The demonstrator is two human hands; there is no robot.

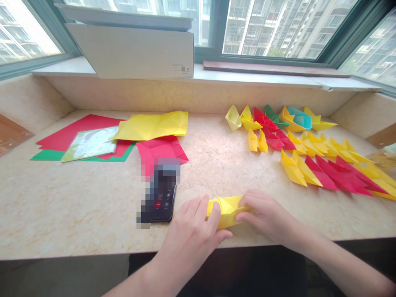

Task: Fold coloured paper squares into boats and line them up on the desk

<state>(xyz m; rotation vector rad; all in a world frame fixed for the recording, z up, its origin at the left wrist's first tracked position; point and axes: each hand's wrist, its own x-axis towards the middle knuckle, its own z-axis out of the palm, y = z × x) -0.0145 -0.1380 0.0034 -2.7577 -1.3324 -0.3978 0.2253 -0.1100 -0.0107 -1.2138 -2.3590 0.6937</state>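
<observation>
A yellow origami boat [225, 211] lies on the marble counter [93, 214] close to its front edge. My left hand [193, 222] grips its left end, with the fingers over the paper. My right hand [262, 214] pinches the right end between thumb and fingers. Part of the folded paper is hidden under my fingers. Both hands rest near the counter's front edge.
To the right stand rows of several folded boats [324, 165] in yellow, red, green and blue. Flat origami sheets [151, 128] lie at the left, and a smartphone [161, 198] sits near my left hand. A cardboard box [130, 51] stands on the windowsill behind.
</observation>
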